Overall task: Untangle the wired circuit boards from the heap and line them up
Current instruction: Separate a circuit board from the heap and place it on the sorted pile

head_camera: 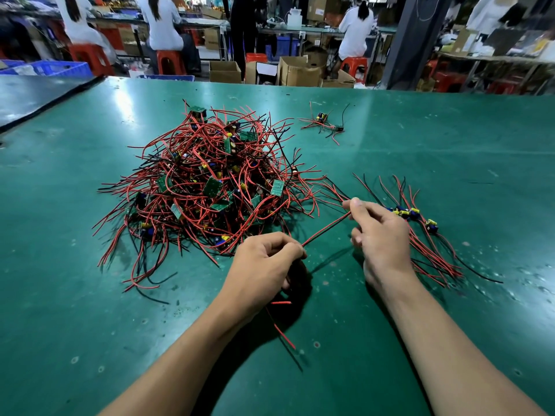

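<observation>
1. Step in hand, as I judge it: one wired board is being freed from the heap point(210, 187). Its red-and-black wire pair point(327, 230) is stretched taut between two bare hands, above the desk point(90, 295).
2. The left grip point(267, 262) is closed on the near end of the wire pair, with thumb and fingers curled round it. Loose red and black tails trail out beneath it toward the viewer.
3. The right grip point(380, 235) pinches the far end of the same pair between thumb and forefinger. Its other fingers are curled in.
4. The board belonging to this pair is not visible. It may be hidden inside one of the hands; I cannot tell which.
5. Next move, as a judgement: check that no heap wire is hooked on the pair, then lay the piece beside the row point(420, 220) with its wires parallel to the others.
6. The heap sits mid-desk, left of both hands. It is a mound of thin red wires with fewer black ones.
7. Small green boards poke out of it at all angles, some carrying blue and yellow parts. Wire ends splay outward on every side.
8. The row lies just right of the right grip and is partly hidden behind it. It is a few boards side by side, with wires fanning away and toward the viewer.
9. A small cluster point(326, 123) of wired boards lies at the far side, well apart from the heap.
</observation>
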The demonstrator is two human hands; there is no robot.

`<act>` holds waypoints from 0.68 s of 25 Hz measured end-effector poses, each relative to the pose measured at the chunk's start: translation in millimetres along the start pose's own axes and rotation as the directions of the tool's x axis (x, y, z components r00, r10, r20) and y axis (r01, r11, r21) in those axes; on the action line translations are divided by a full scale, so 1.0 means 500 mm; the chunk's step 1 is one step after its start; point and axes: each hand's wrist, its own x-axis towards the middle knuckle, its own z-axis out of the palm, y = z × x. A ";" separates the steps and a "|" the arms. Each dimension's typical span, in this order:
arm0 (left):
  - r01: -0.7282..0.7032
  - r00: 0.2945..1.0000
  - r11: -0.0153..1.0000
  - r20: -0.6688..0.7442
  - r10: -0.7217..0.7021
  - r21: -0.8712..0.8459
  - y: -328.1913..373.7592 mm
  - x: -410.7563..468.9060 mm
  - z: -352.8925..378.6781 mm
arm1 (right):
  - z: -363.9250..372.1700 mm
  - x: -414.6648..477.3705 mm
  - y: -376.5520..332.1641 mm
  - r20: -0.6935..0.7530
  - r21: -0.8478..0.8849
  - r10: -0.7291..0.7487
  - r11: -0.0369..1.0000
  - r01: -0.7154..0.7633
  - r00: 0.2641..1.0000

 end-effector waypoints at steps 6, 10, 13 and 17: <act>0.032 0.999 0.996 0.025 -0.030 -0.083 0.004 -0.002 -0.001 | 0.007 -0.005 0.005 -0.001 0.019 -0.005 1.000 0.005 1.000; 0.061 0.998 0.982 0.037 -0.055 -0.181 0.007 -0.001 0.000 | 0.011 -0.029 -0.015 0.164 0.087 0.146 0.983 -0.162 0.976; 0.075 0.996 0.975 0.056 -0.065 -0.207 0.008 0.000 -0.001 | 0.013 -0.043 -0.016 0.220 0.023 0.202 0.977 -0.212 0.954; 0.076 0.996 0.975 0.065 -0.064 -0.208 0.010 -0.001 -0.003 | 0.006 -0.040 -0.019 0.256 -0.010 0.244 0.968 -0.250 0.935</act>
